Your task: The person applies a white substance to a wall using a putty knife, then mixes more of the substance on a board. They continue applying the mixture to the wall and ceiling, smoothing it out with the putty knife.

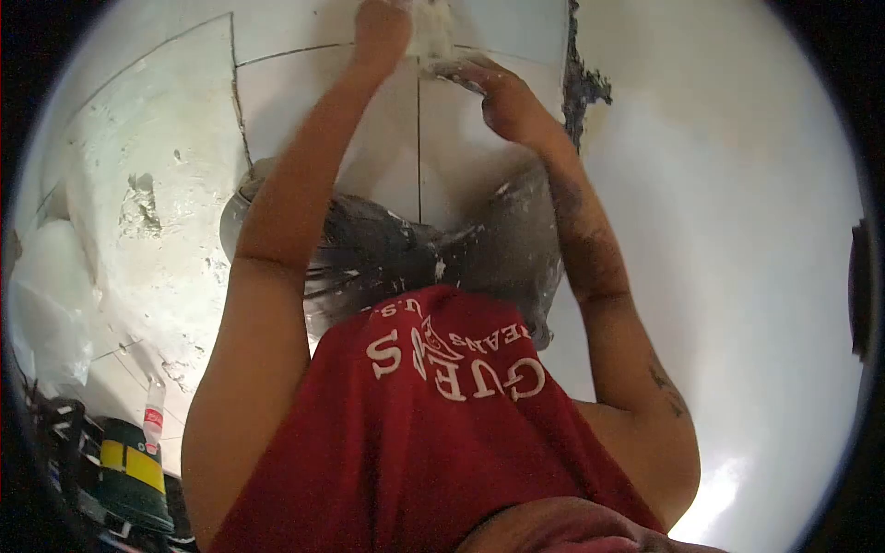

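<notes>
My left hand (pixel 383 35) is at the top edge of the view, its fingers closed and partly cut off. What it holds, if anything, I cannot make out. A pale, cream-coloured lump or smear (pixel 431 29) lies just right of it, over the tile joint. Close by, my right hand (pixel 502 92) reaches in from the right with fingers stretched out and white residue on them. Both hands are above the large white tiles (pixel 383 138), which have dark joints between them.
Dark, stained trousers (pixel 396 249) cover my bent legs. Rough dark adhesive (pixel 581 88) runs along a tile edge at upper right. On the left are a smeared pale surface (pixel 175 138), a plastic bag (pixel 51 304), a bottle with a red label (pixel 153 415) and a dark green container (pixel 134 475).
</notes>
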Motion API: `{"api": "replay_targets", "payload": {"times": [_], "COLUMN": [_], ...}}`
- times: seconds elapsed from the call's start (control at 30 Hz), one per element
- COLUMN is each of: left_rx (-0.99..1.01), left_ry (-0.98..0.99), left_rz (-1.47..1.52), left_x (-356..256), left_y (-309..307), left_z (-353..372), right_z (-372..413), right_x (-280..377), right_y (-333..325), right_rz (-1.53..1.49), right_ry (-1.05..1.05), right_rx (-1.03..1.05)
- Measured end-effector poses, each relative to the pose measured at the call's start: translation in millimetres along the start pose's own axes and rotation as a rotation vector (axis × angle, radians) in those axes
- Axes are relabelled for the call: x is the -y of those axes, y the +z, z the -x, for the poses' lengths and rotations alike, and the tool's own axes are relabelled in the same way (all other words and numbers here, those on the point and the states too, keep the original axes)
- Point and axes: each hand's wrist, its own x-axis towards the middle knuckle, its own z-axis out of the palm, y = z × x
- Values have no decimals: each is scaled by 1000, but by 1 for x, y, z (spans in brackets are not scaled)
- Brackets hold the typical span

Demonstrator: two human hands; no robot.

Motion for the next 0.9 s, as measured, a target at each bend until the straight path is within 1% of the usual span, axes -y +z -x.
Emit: {"api": "replay_targets", "payload": {"times": [0.03,0.1,0.13,0.17,0.2,0.23,0.27,0.33,0.37,0.43,0.47,0.5,0.53,0.57,0.6,0.63,0.67,0.73,0.77,0.8,0.83,0.87,0.9], "left_rx": [78,303,245,190,195,209,224,228,220,188,165,236,308,285,262,262,240,223,214,386,558,730,722], "left_ry": [-186,-105,-188,-265,-240,-209,-186,-196,-232,-358,-417,-426,-429,-477,-526,-517,-512,-511,-511,-509,-507,-499,-474], "left_rz": [234,200,243,290,302,277,253,232,243,276,291,200,108,87,66,129,176,270,312,266,215,163,177], "left_x": [-25,-34,-42,-64,-69,-65,-61,-52,-46,-30,-24,-5,13,5,-4,18,50,101,111,88,29,-5,-6], "left_y": [-6,-24,-26,-34,-38,-49,-55,-59,-59,-56,-58,-58,-58,-49,-40,-35,-7,10,20,19,4,-3,-1], "left_z": [7,-2,0,18,18,20,22,22,20,14,12,-4,-21,-23,-24,-27,-28,-34,-34,-33,-30,-26,-24], "right_z": [10,41,58,72,83,86,83,44,41,35,36,34,22,20,18,6,-2,-29,-38,-46,-53,-59,-71], "right_x": [-9,-13,-22,-34,-52,-66,-67,-3,0,5,17,35,72,85,99,113,104,105,101,91,79,62,51], "right_y": [-4,-18,-16,-11,2,13,15,-55,-89,-192,-246,-302,-355,-404,-452,-494,-524,-571,-593,-622,-647,-670,-682], "right_rz": [-118,-388,-584,-850,-1210,-1563,-1803,-1826,-877,-1298,-1021,-753,-541,113,760,1270,1428,1616,1703,1794,1873,1946,1894], "right_ry": [-50,55,115,151,115,11,-121,-80,110,-181,-191,-198,-265,-187,-87,-250,-259,-189,-150,-64,27,119,281], "right_rx": [74,73,38,-32,-135,-221,-282,-537,-865,-889,-1014,-1125,-1102,-1141,-1257,-1140,-1056,-848,-741,-615,-483,-351,-319]}}
